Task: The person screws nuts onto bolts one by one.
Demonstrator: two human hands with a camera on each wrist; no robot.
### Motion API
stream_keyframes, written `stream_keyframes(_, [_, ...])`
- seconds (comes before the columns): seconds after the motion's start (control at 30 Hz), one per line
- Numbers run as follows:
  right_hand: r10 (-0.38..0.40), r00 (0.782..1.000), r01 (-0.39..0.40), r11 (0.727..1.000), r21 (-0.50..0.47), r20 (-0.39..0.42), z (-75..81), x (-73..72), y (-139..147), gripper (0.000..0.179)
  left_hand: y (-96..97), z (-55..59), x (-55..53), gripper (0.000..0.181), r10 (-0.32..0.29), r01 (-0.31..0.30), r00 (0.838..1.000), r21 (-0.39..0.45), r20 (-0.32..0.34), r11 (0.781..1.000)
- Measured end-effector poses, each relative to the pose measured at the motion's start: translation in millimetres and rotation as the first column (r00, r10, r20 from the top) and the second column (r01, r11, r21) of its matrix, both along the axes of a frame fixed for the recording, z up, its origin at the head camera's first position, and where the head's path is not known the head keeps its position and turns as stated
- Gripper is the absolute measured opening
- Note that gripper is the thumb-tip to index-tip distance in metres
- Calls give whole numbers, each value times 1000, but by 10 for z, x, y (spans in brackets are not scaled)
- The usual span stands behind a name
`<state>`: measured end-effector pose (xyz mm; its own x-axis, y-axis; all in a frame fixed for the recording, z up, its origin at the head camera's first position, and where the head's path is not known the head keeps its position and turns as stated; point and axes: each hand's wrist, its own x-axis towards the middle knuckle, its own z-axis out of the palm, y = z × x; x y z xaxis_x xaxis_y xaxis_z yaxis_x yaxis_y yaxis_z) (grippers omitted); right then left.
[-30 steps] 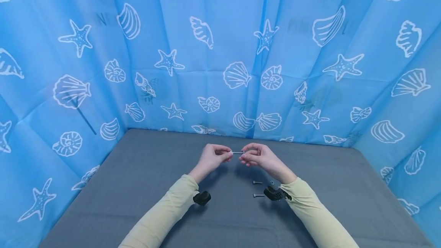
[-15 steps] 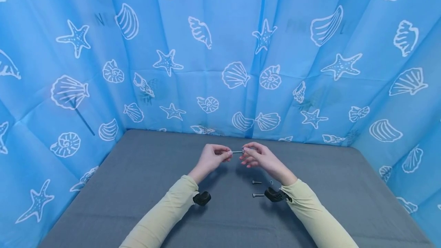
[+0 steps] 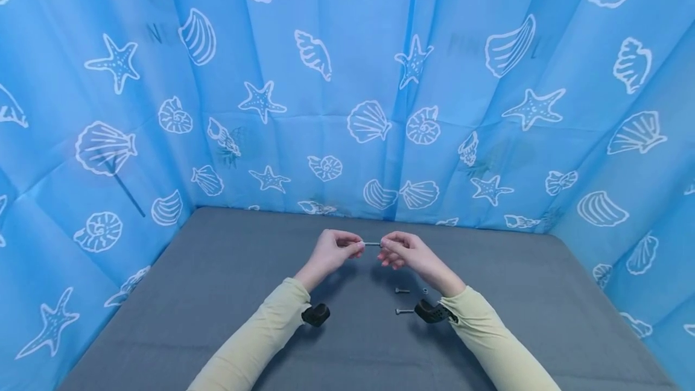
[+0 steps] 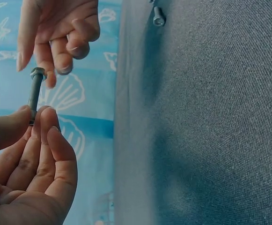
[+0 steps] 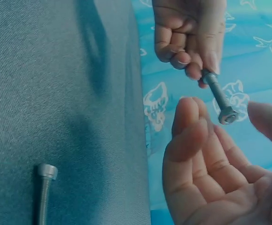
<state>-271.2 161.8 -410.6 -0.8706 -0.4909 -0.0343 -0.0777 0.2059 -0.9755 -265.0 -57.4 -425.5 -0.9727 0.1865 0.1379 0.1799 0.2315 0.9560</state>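
My left hand [image 3: 335, 252] pinches a metal bolt [image 4: 34, 93] at its head end, between thumb and fingers, and holds it up above the table. A hex nut [image 5: 228, 115] sits on the bolt's other, threaded end. Around that nut my right hand [image 3: 406, 252] is spread, its thumb [image 5: 267, 119] on one side and its bent fingers [image 5: 187, 117] on the other, with gaps to the nut in the right wrist view. The bolt's head is mostly hidden by the left fingertips.
On the grey table [image 3: 260, 330] lie a short bolt [image 3: 402, 291], a longer bolt [image 3: 404, 311] and a loose nut [image 3: 425, 290], all near the right forearm. A blue shell-print curtain [image 3: 326, 77] surrounds the table's back and sides.
My right thumb and fingers have shifted about the nut end of the bolt. The left hand keeps its pinch in nearly the same place. The head view has moved slightly.
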Motion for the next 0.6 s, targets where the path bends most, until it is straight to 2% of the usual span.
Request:
stream_keyframes(0.2, [-6,1000,6,998,-55,4,-23,20,5,29,-19,-9,5,15,-10,10,1000,12,14,1000])
stream_keyframes(0.43, [-14,1000,15,1000,-26,22,-28,9,0,32,-18,19,9,16,-16,16,1000,-1,11,1000])
stream_keyframes(0.6, [-15,999,19,996,-85,49,-45,-4,25,36,-22,45,15,17,-23,23,1000,10,8,1000])
